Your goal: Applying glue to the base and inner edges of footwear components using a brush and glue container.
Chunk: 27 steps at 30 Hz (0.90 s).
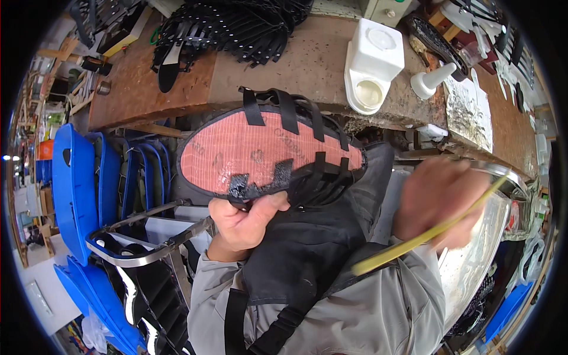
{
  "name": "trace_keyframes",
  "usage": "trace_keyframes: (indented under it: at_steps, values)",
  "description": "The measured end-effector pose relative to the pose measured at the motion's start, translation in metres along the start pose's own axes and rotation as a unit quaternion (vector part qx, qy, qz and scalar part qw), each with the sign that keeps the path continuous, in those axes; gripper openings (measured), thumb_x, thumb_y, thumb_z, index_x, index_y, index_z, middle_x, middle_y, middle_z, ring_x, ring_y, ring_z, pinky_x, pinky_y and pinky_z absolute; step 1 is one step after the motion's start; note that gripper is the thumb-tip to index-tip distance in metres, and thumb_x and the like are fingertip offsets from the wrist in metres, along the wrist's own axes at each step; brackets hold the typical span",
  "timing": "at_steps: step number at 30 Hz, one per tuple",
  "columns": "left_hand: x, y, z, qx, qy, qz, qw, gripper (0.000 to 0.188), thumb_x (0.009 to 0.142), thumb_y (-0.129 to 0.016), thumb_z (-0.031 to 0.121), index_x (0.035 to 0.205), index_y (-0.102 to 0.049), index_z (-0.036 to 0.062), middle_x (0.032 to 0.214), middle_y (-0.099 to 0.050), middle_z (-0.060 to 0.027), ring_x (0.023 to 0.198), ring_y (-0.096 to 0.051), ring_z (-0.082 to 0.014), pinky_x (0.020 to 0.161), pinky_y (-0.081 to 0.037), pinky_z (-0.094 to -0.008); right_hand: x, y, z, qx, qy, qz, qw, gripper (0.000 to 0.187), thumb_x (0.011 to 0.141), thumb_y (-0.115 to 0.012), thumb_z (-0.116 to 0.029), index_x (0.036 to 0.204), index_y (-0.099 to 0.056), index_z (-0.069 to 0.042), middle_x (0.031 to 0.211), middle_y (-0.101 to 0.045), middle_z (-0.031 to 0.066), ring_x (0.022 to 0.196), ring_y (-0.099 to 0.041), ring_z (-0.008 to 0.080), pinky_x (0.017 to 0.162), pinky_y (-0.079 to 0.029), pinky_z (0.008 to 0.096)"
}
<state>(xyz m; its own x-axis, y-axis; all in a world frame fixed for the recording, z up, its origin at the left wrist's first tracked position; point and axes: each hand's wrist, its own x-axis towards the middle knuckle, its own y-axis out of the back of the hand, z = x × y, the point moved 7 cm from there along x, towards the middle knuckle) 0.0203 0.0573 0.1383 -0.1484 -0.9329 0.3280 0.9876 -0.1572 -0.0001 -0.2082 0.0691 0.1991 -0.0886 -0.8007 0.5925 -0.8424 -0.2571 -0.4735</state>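
The left hand [245, 222], pinching the sandal [260, 151] beyond it, probably needed steadiness while the right hand [441, 198] grasped a yellow stick [408, 244].

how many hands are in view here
2. The left hand grips the lower edge of the pink-bottomed shoe; the right hand, blurred, is at the right with a yellow stick. No other hand shows.
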Motion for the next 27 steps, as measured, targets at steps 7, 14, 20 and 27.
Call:
trace_keyframes:
  at_steps: [7, 14, 20, 27]
  values:
    - [0.011, 0.022, -0.013, -0.217, 0.032, 0.060, 0.974, 0.004, 0.076, -0.059, -0.006, 0.081, -0.060, -0.0070, 0.065, -0.060, -0.0132, 0.054, -0.058, -0.0191, 0.051, -0.047, -0.0304, -0.010, 0.078, 0.017, -0.396, -0.234, 0.022, 0.888, 0.036, 0.084, -0.062, -0.020, 0.113, -0.057, 0.001, 0.065, -0.056, 0.0022, 0.057, -0.051, 0.0077, 0.051, -0.038, 0.0218]
    - [0.021, 0.016, -0.015, -0.309, 0.010, 0.054, 0.950, 0.012, 0.076, -0.057, -0.004, 0.088, -0.059, -0.0071, 0.062, -0.058, -0.0111, 0.048, -0.052, -0.0162, 0.048, -0.044, -0.0297, -0.018, 0.040, 0.068, -0.536, -0.243, -0.185, 0.787, 0.088, 0.050, -0.081, -0.051, 0.119, -0.053, -0.005, 0.050, -0.046, 0.0033, 0.045, -0.050, 0.0172, 0.046, -0.039, 0.0272]
    - [0.016, 0.003, -0.083, -0.514, 0.252, -0.118, 0.812, 0.048, 0.073, -0.066, 0.015, 0.114, -0.050, -0.0041, 0.093, -0.058, -0.0187, 0.078, -0.057, -0.0281, 0.069, -0.047, -0.0364, -0.017, 0.041, 0.080, -0.515, -0.272, -0.182, 0.792, 0.080, 0.052, -0.080, -0.050, 0.111, -0.056, 0.000, 0.051, -0.049, 0.0068, 0.048, -0.055, 0.0222, 0.051, -0.043, 0.0288]
    - [0.038, -0.009, -0.087, -0.109, 0.181, -0.276, 0.938, 0.046, 0.075, -0.066, 0.031, 0.107, -0.057, -0.0001, 0.087, -0.063, -0.0062, 0.078, -0.058, -0.0170, 0.068, -0.046, -0.0297, -0.018, 0.053, 0.081, -0.578, -0.284, -0.242, 0.726, 0.068, 0.061, -0.077, -0.045, 0.107, -0.058, 0.002, 0.069, -0.061, 0.0149, 0.065, -0.063, 0.0263, 0.061, -0.048, 0.0321]
